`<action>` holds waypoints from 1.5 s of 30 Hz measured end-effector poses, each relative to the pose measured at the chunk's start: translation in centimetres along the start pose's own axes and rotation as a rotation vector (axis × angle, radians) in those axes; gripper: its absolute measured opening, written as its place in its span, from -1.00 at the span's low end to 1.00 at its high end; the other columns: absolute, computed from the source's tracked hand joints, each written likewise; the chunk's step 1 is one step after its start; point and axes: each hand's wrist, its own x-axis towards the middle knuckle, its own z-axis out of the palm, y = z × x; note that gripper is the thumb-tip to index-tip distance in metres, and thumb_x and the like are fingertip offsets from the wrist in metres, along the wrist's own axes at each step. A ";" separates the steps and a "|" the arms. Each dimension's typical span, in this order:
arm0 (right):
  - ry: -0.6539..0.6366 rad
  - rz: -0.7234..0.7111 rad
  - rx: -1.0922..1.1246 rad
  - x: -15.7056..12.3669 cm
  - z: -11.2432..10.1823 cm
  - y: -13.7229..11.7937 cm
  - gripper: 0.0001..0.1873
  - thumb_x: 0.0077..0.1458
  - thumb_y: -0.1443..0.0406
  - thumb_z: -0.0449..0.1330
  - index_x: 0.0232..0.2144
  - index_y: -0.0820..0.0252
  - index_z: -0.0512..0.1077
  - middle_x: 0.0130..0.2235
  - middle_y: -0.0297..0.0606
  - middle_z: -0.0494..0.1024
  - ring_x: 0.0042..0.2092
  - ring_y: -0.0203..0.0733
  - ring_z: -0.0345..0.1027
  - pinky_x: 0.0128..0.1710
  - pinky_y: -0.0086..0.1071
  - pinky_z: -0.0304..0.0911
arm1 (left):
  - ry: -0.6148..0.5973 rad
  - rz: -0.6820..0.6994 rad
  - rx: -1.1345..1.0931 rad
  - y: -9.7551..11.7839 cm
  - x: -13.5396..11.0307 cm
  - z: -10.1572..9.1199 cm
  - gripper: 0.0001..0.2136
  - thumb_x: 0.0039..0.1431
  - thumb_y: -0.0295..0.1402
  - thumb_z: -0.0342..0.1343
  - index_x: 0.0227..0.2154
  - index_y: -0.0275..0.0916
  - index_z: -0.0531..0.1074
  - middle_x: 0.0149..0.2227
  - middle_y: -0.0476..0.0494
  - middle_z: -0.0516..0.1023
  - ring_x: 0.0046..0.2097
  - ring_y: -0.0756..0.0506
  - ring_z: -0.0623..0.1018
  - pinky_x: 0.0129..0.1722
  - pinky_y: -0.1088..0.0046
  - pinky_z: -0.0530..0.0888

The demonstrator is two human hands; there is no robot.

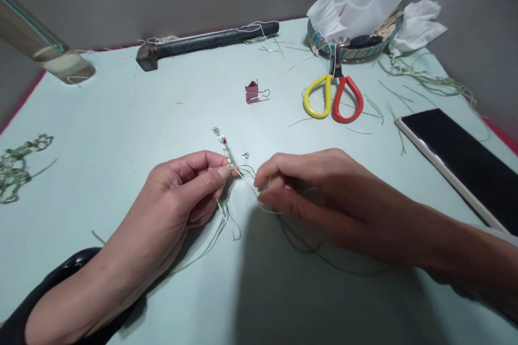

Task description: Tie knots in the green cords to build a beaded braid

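From afar I saw the left fingers [211,178] pinching the beaded braid [224,145] by its near end; its long axis ran away from them, leaning left. Just right of it, the right fingers [279,199] were narrowed on thin cords [244,174]. I counted one braid and, beyond the fingers, one binder clip [251,94], one pair of scissors [336,70], one phone [457,153].

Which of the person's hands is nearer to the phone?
Right. The right hand is to the left of the phone, its forearm close to the phone's near end; the left hand is farther left, pinching the beaded cord.
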 end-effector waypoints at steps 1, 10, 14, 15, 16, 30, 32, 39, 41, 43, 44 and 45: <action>0.024 -0.001 -0.028 0.1 -0.1 0.1 -0.76 0.39 0.24 0.07 -0.26 0.21 0.47 -0.47 -0.47 0.40 -0.46 -0.40 0.12 -0.35 -0.44 0.11 | 0.002 -0.001 -0.002 -0.1 0.0 -0.1 -0.83 0.14 -0.23 0.32 -0.43 -0.21 0.54 -0.61 0.11 0.16 -0.57 0.11 0.05 -0.63 0.57 -0.01; 0.044 0.064 -0.164 4.0 0.3 0.4 -0.82 0.25 0.31 0.13 -0.22 0.22 0.54 -0.30 -0.37 0.52 -0.30 -0.34 0.25 -0.28 -0.42 0.06 | -0.019 0.034 -0.012 0.0 0.0 0.0 -0.84 0.13 -0.29 0.33 -0.44 -0.24 0.53 -0.57 0.11 0.16 -0.57 0.12 0.04 -0.63 0.57 0.01; 0.020 0.047 -0.101 4.7 0.4 0.8 -0.84 0.23 0.34 0.13 -0.37 0.23 0.49 -0.37 -0.40 0.46 -0.35 -0.37 0.22 -0.31 -0.42 0.04 | -0.023 0.038 -0.017 0.0 0.1 0.0 -0.84 0.19 -0.26 0.29 -0.42 -0.22 0.52 -0.58 0.12 0.14 -0.56 0.11 0.04 -0.63 0.57 0.01; 0.026 0.041 -0.072 4.6 0.4 0.9 -0.84 0.23 0.34 0.14 -0.39 0.23 0.47 -0.38 -0.42 0.45 -0.36 -0.38 0.22 -0.30 -0.43 0.04 | -0.021 0.037 -0.011 0.0 0.1 0.0 -0.84 0.18 -0.26 0.30 -0.42 -0.22 0.52 -0.59 0.12 0.13 -0.56 0.11 0.04 -0.63 0.58 0.01; 0.031 0.036 -0.046 4.6 0.4 1.0 -0.84 0.23 0.34 0.14 -0.40 0.23 0.46 -0.38 -0.42 0.44 -0.36 -0.39 0.22 -0.30 -0.43 0.05 | -0.020 0.034 -0.005 0.0 0.1 0.1 -0.83 0.16 -0.25 0.31 -0.42 -0.21 0.51 -0.59 0.12 0.13 -0.56 0.11 0.04 -0.64 0.57 0.00; 0.138 0.064 0.109 3.8 1.3 1.1 -0.86 0.27 0.40 0.07 -0.37 0.18 0.35 -0.50 -0.51 0.32 -0.46 -0.42 0.11 -0.34 -0.43 0.06 | 0.038 0.002 0.108 -0.6 -0.2 -0.2 -0.78 0.15 -0.11 0.29 -0.37 -0.15 0.52 -0.44 -0.01 0.39 -0.50 0.05 0.19 -0.58 0.49 0.05; 0.141 0.050 0.114 3.7 1.3 1.1 -0.86 0.27 0.39 0.06 -0.37 0.17 0.32 -0.53 -0.55 0.24 -0.48 -0.43 0.09 -0.34 -0.44 0.06 | 0.044 0.019 0.130 -0.6 -0.3 -0.1 -0.76 0.14 -0.09 0.29 -0.38 -0.15 0.52 -0.44 -0.02 0.40 -0.50 0.05 0.20 -0.59 0.50 0.07; 0.121 -0.015 0.077 3.4 1.5 0.8 -0.84 0.27 0.41 0.05 -0.40 0.17 0.30 -0.53 -0.55 0.17 -0.50 -0.43 -0.01 -0.37 -0.44 0.03 | 0.106 0.057 0.162 -0.6 -0.5 0.0 -0.75 0.07 -0.04 0.33 -0.36 -0.08 0.54 -0.59 0.07 0.19 -0.56 0.05 0.11 -0.66 0.52 0.05; 0.113 -0.034 0.065 3.4 1.6 0.8 -0.82 0.27 0.41 0.03 -0.41 0.17 0.28 -0.52 -0.53 0.19 -0.49 -0.43 0.00 -0.37 -0.44 0.02 | 0.125 0.073 0.196 -0.7 -0.5 -0.1 -0.75 0.09 -0.02 0.31 -0.39 -0.08 0.53 -0.61 0.08 0.17 -0.57 0.04 0.10 -0.67 0.53 0.07; 0.107 -0.031 0.056 3.4 1.7 0.8 -0.80 0.29 0.40 0.02 -0.42 0.17 0.28 -0.52 -0.52 0.19 -0.48 -0.43 0.00 -0.38 -0.43 0.01 | 0.130 0.094 0.218 -0.7 -0.6 -0.1 -0.76 0.12 -0.03 0.28 -0.41 -0.08 0.54 -0.61 0.08 0.15 -0.57 0.05 0.11 -0.68 0.55 0.10; 0.107 -0.026 0.054 3.4 1.7 0.8 -0.79 0.30 0.39 0.02 -0.42 0.17 0.28 -0.52 -0.52 0.19 -0.49 -0.43 -0.01 -0.39 -0.43 0.01 | 0.132 0.103 0.222 -0.7 -0.6 -0.1 -0.77 0.13 -0.04 0.27 -0.42 -0.08 0.54 -0.61 0.09 0.15 -0.57 0.05 0.11 -0.68 0.56 0.12; 0.112 -0.026 0.054 3.4 1.8 0.8 -0.79 0.30 0.38 0.02 -0.42 0.17 0.28 -0.53 -0.53 0.17 -0.49 -0.43 -0.02 -0.40 -0.43 0.00 | 0.134 0.113 0.225 -0.7 -0.6 0.0 -0.77 0.14 -0.05 0.27 -0.42 -0.08 0.55 -0.61 0.09 0.15 -0.58 0.05 0.12 -0.69 0.57 0.13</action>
